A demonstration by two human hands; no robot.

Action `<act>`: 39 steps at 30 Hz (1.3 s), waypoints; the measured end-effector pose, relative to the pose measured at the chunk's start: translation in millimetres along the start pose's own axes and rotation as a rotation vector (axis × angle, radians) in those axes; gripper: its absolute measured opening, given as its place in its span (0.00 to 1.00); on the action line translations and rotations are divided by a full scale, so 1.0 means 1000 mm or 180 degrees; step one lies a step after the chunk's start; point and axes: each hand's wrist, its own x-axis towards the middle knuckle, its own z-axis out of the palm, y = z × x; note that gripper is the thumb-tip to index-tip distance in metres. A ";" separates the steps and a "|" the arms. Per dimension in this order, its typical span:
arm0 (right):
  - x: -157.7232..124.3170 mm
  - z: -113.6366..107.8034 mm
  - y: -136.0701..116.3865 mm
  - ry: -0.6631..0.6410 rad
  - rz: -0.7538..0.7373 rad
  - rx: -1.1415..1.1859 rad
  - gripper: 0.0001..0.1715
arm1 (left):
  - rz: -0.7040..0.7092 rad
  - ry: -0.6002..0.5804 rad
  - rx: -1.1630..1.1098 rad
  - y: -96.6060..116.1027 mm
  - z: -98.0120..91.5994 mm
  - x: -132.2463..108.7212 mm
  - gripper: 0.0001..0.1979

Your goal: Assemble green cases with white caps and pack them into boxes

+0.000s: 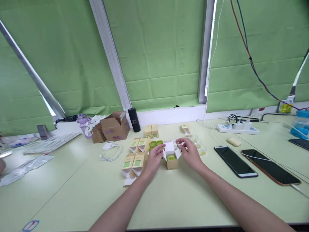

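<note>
A small kraft cardboard box (172, 165) stands upright in front of me, its white lid raised and side flaps spread. Inside it sits a green square item (171, 157). My left hand (155, 159) is at the box's left side, fingers bent, with fingertips against the edge of the lid and flap. On the other side, my right hand (190, 154) pinches near the right flap; a bit of white shows at its fingertips, too small to name. Beyond my left hand are green square containers (156, 143). Clear round cups with yellow centres (201, 149) lie beyond my right hand.
Left of the box lie several open kraft boxes (132, 162); more boxes (151, 131) stand behind. A black cylinder (134, 120) and brown carton (114, 127) are at the back. Two phones (235, 161), a power strip (238, 129) and cables occupy the right side.
</note>
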 end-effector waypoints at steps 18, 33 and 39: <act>0.001 0.007 0.015 -0.0307 0.0561 0.0707 0.26 | 0.0188 -0.0161 0.0144 -0.009 0.003 -0.001 0.24; 0.001 0.008 0.013 -0.0344 0.0700 0.0812 0.28 | 0.0245 -0.0130 0.0193 -0.015 0.005 -0.001 0.24; -0.001 0.008 0.009 -0.0424 0.0707 0.0799 0.25 | 0.0213 -0.0119 0.0231 -0.012 0.006 -0.003 0.24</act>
